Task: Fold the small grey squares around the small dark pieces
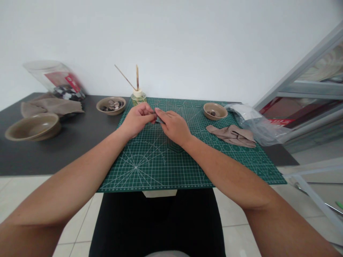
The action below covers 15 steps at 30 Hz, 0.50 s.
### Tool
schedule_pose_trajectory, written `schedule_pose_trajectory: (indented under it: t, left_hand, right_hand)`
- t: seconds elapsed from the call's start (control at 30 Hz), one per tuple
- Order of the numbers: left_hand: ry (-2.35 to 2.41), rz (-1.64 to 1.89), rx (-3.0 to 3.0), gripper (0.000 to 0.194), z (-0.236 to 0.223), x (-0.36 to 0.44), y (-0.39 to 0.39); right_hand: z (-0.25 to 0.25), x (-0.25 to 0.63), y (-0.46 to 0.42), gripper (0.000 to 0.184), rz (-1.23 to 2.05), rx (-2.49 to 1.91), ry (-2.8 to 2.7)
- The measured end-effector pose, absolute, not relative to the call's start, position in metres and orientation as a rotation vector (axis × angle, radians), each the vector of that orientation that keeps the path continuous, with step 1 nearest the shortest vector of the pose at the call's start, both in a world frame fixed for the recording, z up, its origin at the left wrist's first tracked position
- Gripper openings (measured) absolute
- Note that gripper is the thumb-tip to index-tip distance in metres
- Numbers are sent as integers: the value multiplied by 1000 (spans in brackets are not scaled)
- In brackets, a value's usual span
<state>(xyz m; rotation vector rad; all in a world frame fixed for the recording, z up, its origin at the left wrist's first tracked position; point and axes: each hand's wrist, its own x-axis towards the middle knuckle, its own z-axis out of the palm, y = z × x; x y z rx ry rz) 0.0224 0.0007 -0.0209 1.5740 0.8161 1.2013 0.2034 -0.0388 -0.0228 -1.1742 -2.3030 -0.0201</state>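
Observation:
Above the green cutting mat (150, 171), both of my hands meet near its middle. A small grey piece (160, 120) sits between them, mostly hidden by the fingers, so I cannot tell its kind. My left hand (138, 119) pinches it from the left with thumb and forefinger. From the other side my right hand (175, 125) closes over it, with its fingers pressed together and its thumb below. A glass bottle with sticks (138, 93) stands just behind my left hand.
Left of the mat are a bowl with several dark and pale pieces (111, 106), a larger bowl (33, 126), a brown cloth (53, 107) and a clear container (57, 76). On the right lie a small bowl (215, 111), a crumpled cloth (233, 135) and a plastic bag (257, 123).

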Motion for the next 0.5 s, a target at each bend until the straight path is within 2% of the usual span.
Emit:
schedule_pose_trajectory:
  t: [0.13,0.33,0.5]
  left_hand:
    - [816,1185,1563,24,-19,22,0]
    - [866,1144,1665,14,-18,20,0]
    - [897,1171,1638,17,-17,21,-2]
  right_hand:
    - [-23,203,-39,57,-16,-1170,-2292]
    - [-23,201,-40,57,-17,-1166,-2293]
    - [-24,203,-38,57,-11,-1159,-2299]
